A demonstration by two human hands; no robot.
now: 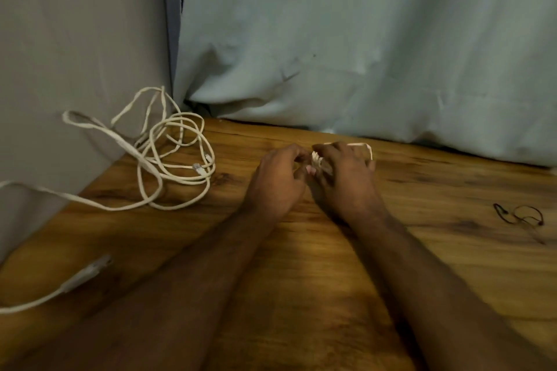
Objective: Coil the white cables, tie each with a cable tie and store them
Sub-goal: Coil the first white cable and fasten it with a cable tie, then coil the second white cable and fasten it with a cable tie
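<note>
At the middle of the wooden table [301, 280] my right hand [346, 178] grips a small coiled white cable [316, 159], most of it hidden under the fingers; one loop shows at its far side. My left hand [277, 181] meets it from the left and pinches at the coil's near end with curled fingers. I cannot see a tie on the coil. A loose tangle of white cables [174, 159] with clear plugs lies at the table's left, partly against the wall.
Thin black ties [518, 215] lie on the table at the right. Another white cable end [84, 277] with a plug crosses the left front edge. A pale cloth [361, 54] hangs behind the table's far edge.
</note>
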